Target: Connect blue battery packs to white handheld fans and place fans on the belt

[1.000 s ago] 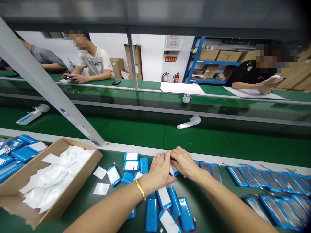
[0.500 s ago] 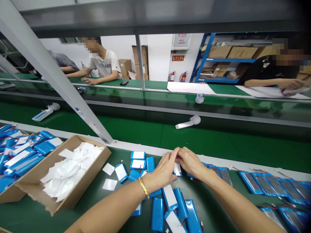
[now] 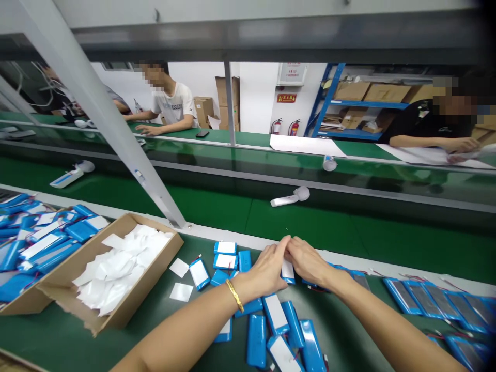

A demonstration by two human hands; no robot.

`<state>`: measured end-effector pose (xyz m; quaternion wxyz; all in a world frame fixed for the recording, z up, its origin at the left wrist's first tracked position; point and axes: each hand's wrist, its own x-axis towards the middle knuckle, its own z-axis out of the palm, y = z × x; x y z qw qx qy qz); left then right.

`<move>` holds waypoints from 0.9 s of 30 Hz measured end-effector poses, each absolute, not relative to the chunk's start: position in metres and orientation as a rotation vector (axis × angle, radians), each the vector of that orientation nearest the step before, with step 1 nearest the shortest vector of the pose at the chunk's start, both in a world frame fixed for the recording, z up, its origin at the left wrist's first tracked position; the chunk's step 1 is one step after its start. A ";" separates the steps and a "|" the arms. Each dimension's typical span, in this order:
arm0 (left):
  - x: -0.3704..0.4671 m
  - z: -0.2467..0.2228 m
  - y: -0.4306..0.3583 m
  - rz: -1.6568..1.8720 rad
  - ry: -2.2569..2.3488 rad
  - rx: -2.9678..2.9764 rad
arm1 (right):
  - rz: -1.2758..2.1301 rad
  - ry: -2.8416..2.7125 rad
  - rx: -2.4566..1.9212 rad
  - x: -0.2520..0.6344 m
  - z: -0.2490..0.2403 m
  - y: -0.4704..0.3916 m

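My left hand (image 3: 267, 268), with a gold bracelet at its wrist, is closed around a blue battery pack (image 3: 288, 272) with a white face. Against it, my right hand (image 3: 308, 261) has its fingers curled in at the pack's far end. Both sets of fingertips meet there and hide what they pinch. Nearer me lie several loose blue battery packs (image 3: 256, 341), some with a white face (image 3: 276, 314). More small packs (image 3: 225, 261) sit left of my left hand, beside two white squares (image 3: 181, 292).
A cardboard box (image 3: 135, 299) of white sheets stands left, beside a heap of blue packs (image 3: 50, 237). Rows of packs (image 3: 436, 297) lie at right. Beyond the bench edge, a green conveyor belt (image 3: 217, 206) carries white handheld devices (image 3: 290, 197). A slanted post (image 3: 127, 155) rises at left; people sit opposite.
The view has shifted slightly, so the bench appears further right. My hands keep their closed pose over the same pack. The white devices on the belt have moved left relative to the bench.
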<state>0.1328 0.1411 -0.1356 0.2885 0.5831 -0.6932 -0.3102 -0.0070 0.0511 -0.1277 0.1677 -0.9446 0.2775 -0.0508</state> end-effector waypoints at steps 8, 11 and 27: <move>0.197 -0.081 0.195 -0.755 -1.414 1.614 | -0.432 0.374 -2.753 0.060 -0.037 0.084; 0.230 -0.071 0.231 -0.748 -1.084 1.680 | -0.510 0.135 -2.557 0.140 -0.007 0.121; 0.241 -0.063 0.233 -1.334 -0.583 0.643 | -0.465 0.225 -1.441 0.105 -0.061 0.091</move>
